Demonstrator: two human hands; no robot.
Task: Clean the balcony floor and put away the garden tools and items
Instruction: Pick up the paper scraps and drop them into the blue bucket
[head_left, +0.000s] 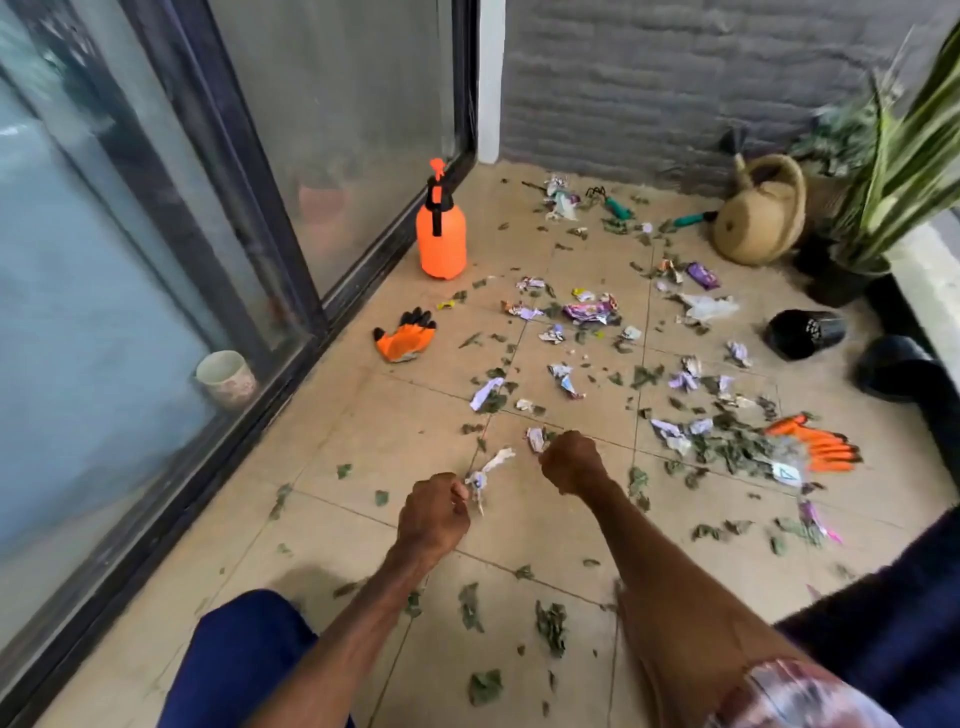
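Now, my left hand (434, 514): its fingers (457, 491) are curling and pinching a twisted white paper scrap (488, 467), which is sticking out ahead of my knuckles, just above the floor.
My right hand (571, 462): its fingers (550, 460) are curling into a fist. A crumpled scrap (536, 439) is lying right against the knuckles, and I cannot tell whether I am gripping it.
Floor (363, 441): the tan tiles are carrying dry leaves (727, 447) and torn paper bits (592, 312), thickest in the middle and to my right. Only a few leaves are lying along the strip by the door.
Left edge: the dark sliding door frame (291, 291) is running diagonally away from me. An orange sprayer (440, 234) is standing upright just beside its track, a single orange glove (405, 335) is lying near it, and a cup (226, 379) is sitting behind the glass.
Far edge: a tan watering can (761, 213) is standing against the grey brick wall (675, 78), with a hand rake (613, 202) and a trowel (693, 218) lying just to its left.
Right edge: a potted plant (893, 171), a black pot (805, 332) lying on its side and a dark slipper (893, 364) are crowding this side. A pair of orange gloves (815, 441) is lying at the rim of the leaf heap.
Near edge: my blue-clad knee (234, 649) is pressing in at the lower left.
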